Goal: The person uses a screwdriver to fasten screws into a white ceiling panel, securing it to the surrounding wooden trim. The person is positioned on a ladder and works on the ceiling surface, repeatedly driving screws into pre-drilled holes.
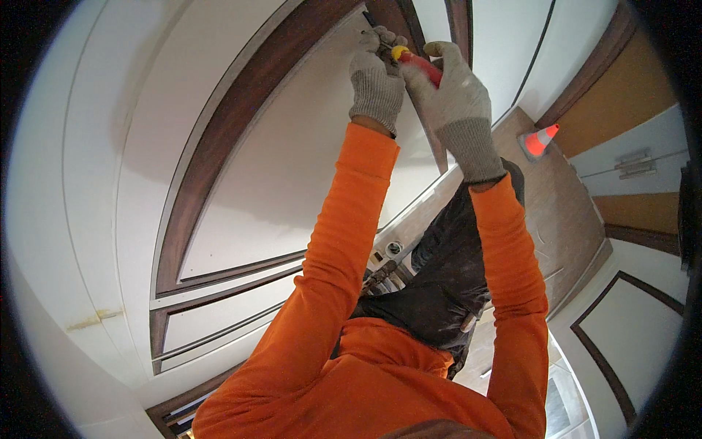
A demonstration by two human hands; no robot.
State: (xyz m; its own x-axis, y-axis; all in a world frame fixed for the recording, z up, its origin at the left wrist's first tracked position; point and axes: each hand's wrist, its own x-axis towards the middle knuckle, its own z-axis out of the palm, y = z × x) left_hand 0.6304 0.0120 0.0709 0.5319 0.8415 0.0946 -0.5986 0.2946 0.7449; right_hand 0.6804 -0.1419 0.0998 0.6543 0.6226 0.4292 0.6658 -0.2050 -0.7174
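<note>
Both our gloves are up at the far side, right at the door [278,168]. Our right hand [459,91] has its fingers wrapped round the red handle of a screwdriver [421,67], yellow collar pointing left, straight toward the other hand. Any lettering on that handle is too small for us to read. Our left hand [378,80] sits just beside the collar, fingers bent, at the dark trim [398,16]; whether they pinch the shank or the trim, we cannot tell from here.

Now the surface: a broad white panel inside a dark brown border, with a narrower white one at the near end. Over on the left, white panelling [95,183] carries a yellowish stain [91,320]. Across to the right there's the floor [559,219], grey-brown with thin pale streaks, and a red-orange cone [539,141] with a pale band stands on it. Farther right, a white cupboard [662,135] shows metal handles between brown boards [621,110]. Close in, our orange sleeves [333,219] flank dark trousers [439,285], and left of them sits a small round piece [393,249], too tiny for us to identify.
</note>
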